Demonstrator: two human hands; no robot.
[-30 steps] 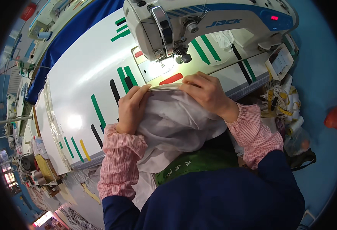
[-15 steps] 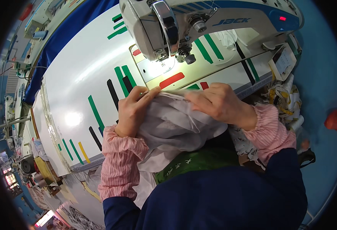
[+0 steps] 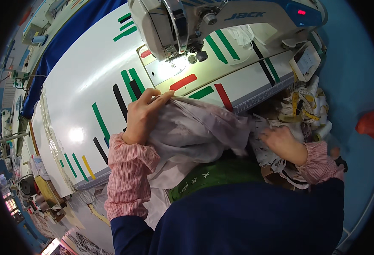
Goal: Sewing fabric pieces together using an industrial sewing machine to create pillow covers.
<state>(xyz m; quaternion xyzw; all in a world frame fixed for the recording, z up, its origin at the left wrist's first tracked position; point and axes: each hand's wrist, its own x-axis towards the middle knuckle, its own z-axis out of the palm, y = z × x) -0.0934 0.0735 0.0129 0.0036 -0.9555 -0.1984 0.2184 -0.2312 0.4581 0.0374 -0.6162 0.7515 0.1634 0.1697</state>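
Note:
My left hand [image 3: 141,115] pinches the top edge of a thin, pale grey-white piece of fabric [image 3: 191,129] between thumb and fingers, at the front of the sewing table. The cloth hangs in loose folds over the table edge toward my lap. My right hand [image 3: 284,145] is off the cloth, over a bunch of white strips [image 3: 268,158] beside the table's front edge. Its fingers look bent but are blurred, so whether they grip a strip is unclear. Beyond the cloth, the lit needle area of a sewing machine [image 3: 155,32] has no cloth under it.
Green, black, red and yellow tape marks cover the white table [image 3: 82,91], with a ruler strip [image 3: 263,93] along its front edge. A small open box [image 3: 304,61] stands at the right end. Below it hang a yellow tape measure [image 3: 297,106] and thread spools [image 3: 321,106].
My right hand has let go of the fabric edge and moved right and down to the white strips. The fabric's right side has dropped. My left hand keeps its pinch.

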